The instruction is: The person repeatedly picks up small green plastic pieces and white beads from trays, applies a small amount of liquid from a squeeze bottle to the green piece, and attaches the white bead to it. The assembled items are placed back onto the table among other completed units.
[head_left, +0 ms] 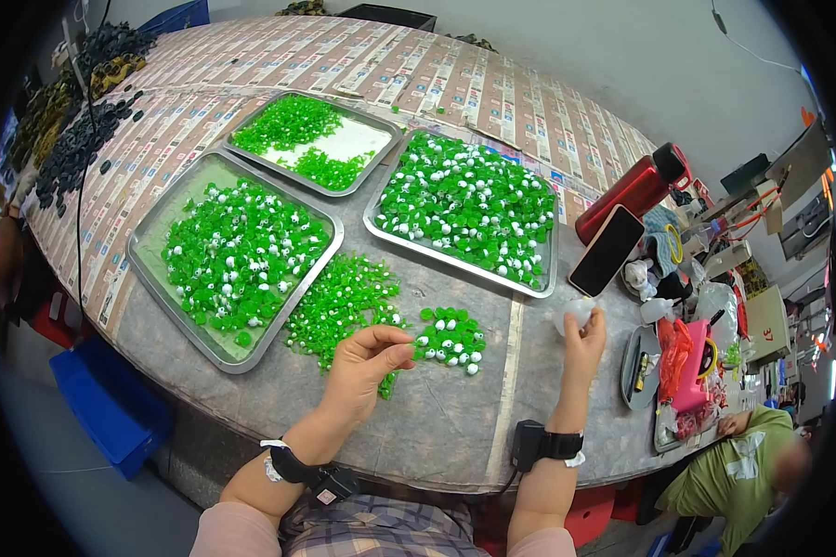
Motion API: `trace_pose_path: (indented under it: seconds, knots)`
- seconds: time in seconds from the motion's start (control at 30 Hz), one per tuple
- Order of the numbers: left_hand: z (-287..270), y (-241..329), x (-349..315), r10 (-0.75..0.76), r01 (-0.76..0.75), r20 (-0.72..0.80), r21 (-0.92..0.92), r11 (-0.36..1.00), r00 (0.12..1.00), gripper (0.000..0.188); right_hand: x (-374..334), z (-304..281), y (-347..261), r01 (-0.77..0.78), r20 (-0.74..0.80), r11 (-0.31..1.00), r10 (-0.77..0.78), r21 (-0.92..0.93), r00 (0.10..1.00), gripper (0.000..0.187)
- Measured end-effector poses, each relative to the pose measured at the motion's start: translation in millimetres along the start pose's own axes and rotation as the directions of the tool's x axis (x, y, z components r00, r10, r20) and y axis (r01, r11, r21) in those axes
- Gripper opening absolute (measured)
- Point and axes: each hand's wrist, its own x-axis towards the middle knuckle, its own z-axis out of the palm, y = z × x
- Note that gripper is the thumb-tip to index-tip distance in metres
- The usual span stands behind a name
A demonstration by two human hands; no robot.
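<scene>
My left hand is closed in a pinch, with a small green piece at its fingertips. It is beside a little group of green pieces with white balls on the table. My right hand grips a small translucent white bottle, partly hidden by the fingers. Left of the group lies a loose pile of small green pieces. Behind it are a metal tray and a second metal tray, both heaped with green-and-white pieces. A third metal tray holds small green pieces.
A phone leans near a red flask at the right. Past them are a grey dish, a pink container and a person in green. Dark pieces lie far left; a blue bin stands below.
</scene>
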Motion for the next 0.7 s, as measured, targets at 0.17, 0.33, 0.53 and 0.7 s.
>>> trace_pose_path:
  seconds: [0.17, 0.33, 0.53, 0.7]
  knots:
    - [-3.6, 0.1, 1.0, -0.019, 0.019, 0.013, 0.013, 1.0, 1.0, 0.009, -9.5, 9.3, -35.6, 0.319, -0.217, 0.753, -0.516, -0.575, 0.829, 0.032]
    - [-3.2, 1.6, 1.3, -0.045, 0.045, 0.015, -0.001, 0.999, 0.999, 0.009, -52.2, 19.7, -109.3, 0.374, 0.397, 0.847, -0.217, -0.377, 0.892, 0.013]
    - [-1.8, 1.0, 1.2, -0.027, 0.027, 0.049, 0.004, 1.0, 0.998, 0.008, -72.3, 47.2, -93.3, 0.642, 0.765, 0.633, -0.12, -0.432, 0.633, 0.012]
    - [-3.6, -0.7, 1.0, -0.04, 0.039, 0.098, 0.017, 0.999, 0.994, 0.008, -74.9, 50.9, -96.9, 0.613, 0.771, 0.679, -0.107, -0.405, 0.628, 0.015]
